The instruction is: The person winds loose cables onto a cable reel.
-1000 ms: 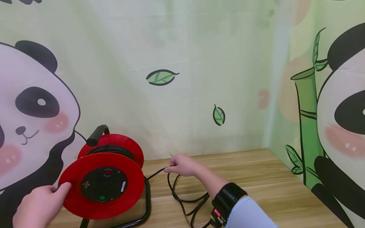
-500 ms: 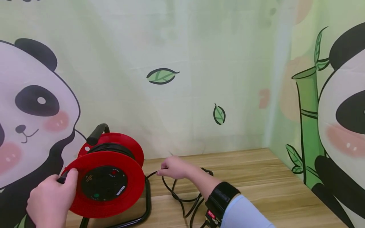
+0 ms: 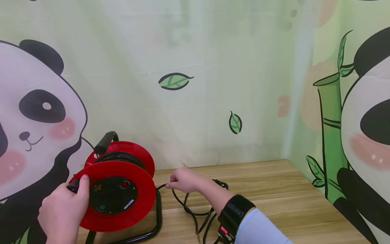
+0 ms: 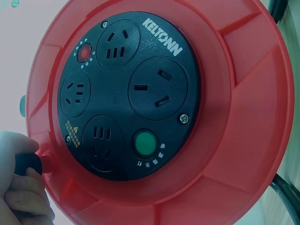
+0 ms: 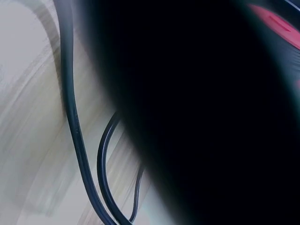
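A red cable reel (image 3: 147, 195) stands at the left of the table, with black cord wound between its two discs. My left hand (image 3: 65, 210) grips the black crank knob (image 3: 74, 185) at the disc's left edge, its fingers curled round it in the left wrist view. The reel's dark socket panel (image 4: 123, 89) faces that camera. Right of the reel, my right hand (image 3: 184, 179) pinches the black cord (image 3: 161, 186) where it runs toward the drum. Loose loops of cord lie beneath my right forearm. A dark blurred shape hides most of the right wrist view.
The reel's black tube stand (image 3: 158, 213) rests on the wooden table (image 3: 268, 193), under a black carrying handle (image 3: 105, 142). A black plug (image 3: 220, 183) lies behind my right forearm. A panda-printed cloth (image 3: 201, 101) hangs at the back and sides.
My left hand has carried the knob up and right, and the disc has turned with it. My right hand has shifted left toward the reel with the cord. The plug has come into sight.
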A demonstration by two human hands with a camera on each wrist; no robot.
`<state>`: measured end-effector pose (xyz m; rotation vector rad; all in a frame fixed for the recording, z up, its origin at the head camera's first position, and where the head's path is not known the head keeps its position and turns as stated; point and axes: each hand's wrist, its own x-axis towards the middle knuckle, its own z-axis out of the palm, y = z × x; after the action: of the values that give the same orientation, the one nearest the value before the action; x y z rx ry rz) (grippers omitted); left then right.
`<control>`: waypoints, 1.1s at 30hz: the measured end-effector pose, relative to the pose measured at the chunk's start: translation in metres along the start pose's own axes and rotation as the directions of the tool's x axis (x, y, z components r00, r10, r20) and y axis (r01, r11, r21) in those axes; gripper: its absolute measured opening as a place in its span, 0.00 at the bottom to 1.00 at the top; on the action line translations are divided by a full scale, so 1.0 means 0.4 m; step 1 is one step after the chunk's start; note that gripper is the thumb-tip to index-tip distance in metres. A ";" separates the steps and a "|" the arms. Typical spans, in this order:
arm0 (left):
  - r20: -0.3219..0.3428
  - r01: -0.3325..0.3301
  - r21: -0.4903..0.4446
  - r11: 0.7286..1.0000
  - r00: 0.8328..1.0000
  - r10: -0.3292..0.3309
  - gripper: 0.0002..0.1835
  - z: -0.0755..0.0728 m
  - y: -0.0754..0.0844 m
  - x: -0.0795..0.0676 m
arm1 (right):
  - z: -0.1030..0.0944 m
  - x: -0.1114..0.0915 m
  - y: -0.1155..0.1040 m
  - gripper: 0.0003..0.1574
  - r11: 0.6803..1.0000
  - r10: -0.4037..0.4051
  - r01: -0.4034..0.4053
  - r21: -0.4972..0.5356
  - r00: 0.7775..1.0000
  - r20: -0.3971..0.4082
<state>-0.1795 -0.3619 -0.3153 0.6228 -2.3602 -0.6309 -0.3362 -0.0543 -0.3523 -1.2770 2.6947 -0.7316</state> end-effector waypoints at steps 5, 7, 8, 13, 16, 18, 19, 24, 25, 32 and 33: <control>0.019 0.004 0.008 1.000 1.000 -0.004 0.32 0.001 0.000 0.001 | -0.002 -0.006 0.005 0.24 1.000 0.004 -0.004 0.000 1.000 0.006; 0.026 0.008 0.013 1.000 1.000 -0.009 0.31 0.001 -0.002 0.002 | -0.007 -0.012 0.008 0.21 1.000 0.005 -0.005 0.005 1.000 0.015; 0.029 0.010 0.015 1.000 1.000 -0.010 0.32 0.001 -0.003 0.004 | -0.011 -0.015 0.011 0.21 1.000 0.008 -0.009 0.012 1.000 0.018; 0.041 0.016 0.032 0.999 0.999 -0.017 0.32 -0.001 -0.012 0.009 | -0.034 -0.036 0.033 0.22 0.997 0.042 -0.043 0.062 0.999 0.021; 0.050 0.017 0.036 0.999 0.999 -0.019 0.31 -0.001 -0.015 0.013 | -0.047 -0.051 0.051 0.23 0.995 0.052 -0.053 0.079 0.998 0.020; 0.056 0.017 0.036 0.999 0.998 -0.019 0.31 -0.001 -0.015 0.015 | -0.053 -0.061 0.062 0.24 0.994 0.052 -0.053 0.095 0.998 0.020; 0.057 0.016 0.038 0.999 0.998 -0.019 0.31 -0.003 -0.015 0.014 | -0.056 -0.065 0.065 0.25 0.993 0.050 -0.052 0.103 0.999 0.020; 0.069 0.012 0.042 0.999 0.997 -0.015 0.31 -0.004 -0.014 0.011 | -0.072 -0.084 0.074 0.19 0.989 0.059 -0.060 0.134 0.998 0.008; 0.073 0.014 0.044 0.999 0.997 -0.017 0.32 -0.004 -0.015 0.010 | -0.075 -0.087 0.075 0.17 0.988 0.068 -0.069 0.142 0.998 0.011; 0.085 0.026 0.053 0.998 0.996 -0.030 0.32 -0.006 -0.022 0.014 | -0.088 -0.112 0.086 0.08 0.957 0.150 -0.163 0.238 0.986 0.074; 0.085 0.027 0.052 0.998 0.996 -0.032 0.32 -0.006 -0.023 0.014 | -0.090 -0.115 0.090 0.09 0.957 0.160 -0.173 0.234 0.984 0.076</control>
<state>-0.1793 -0.3726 -0.3163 0.6662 -2.4579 -0.6242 -0.3411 0.0134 -0.3428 -0.9859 2.5346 -0.9497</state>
